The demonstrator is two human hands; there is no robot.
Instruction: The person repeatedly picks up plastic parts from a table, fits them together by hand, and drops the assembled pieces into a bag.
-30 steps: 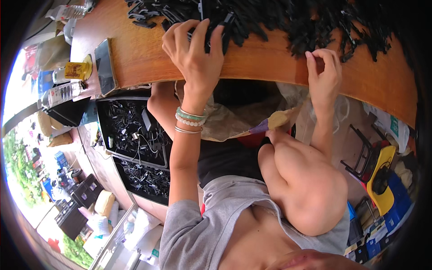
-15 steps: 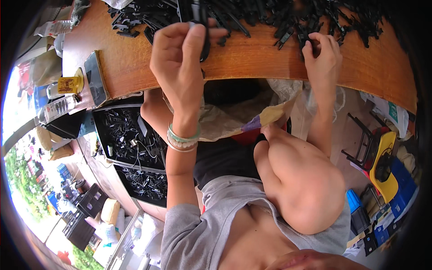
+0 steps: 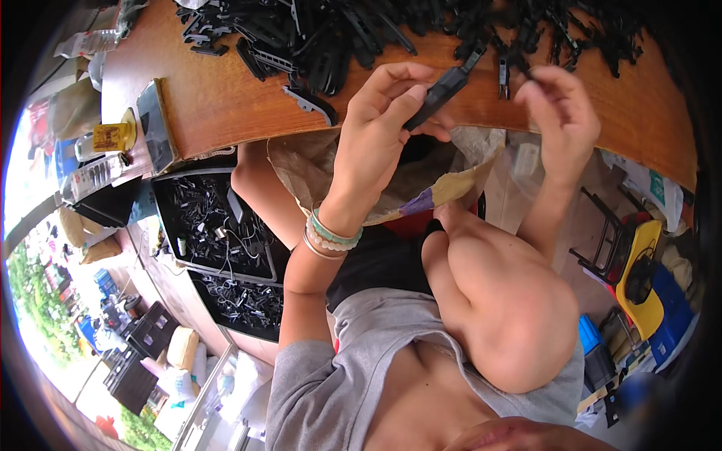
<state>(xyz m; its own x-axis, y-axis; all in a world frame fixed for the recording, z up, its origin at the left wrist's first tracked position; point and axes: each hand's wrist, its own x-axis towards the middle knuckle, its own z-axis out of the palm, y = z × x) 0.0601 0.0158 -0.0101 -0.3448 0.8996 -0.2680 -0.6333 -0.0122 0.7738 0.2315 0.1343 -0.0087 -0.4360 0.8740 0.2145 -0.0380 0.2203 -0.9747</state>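
A brown wooden surface (image 3: 226, 98) bore a heap of black plastic parts (image 3: 323, 45). The right hand (image 3: 568, 124) had curled fingers, possibly gripping something; I couldn't tell. The left hand (image 3: 380, 113) pinched a long black part (image 3: 444, 92), slanting between both hands.

Left hand (image 3: 378, 114) near twelve o'clock, closed in a pinch — right hand (image 3: 565, 116) at two o'clock, curled.

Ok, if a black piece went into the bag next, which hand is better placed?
Probably the left hand: it holds a black piece and, in this view, overlaps the bag. The right hand is farther off to the right, and blur hides whether it holds anything.
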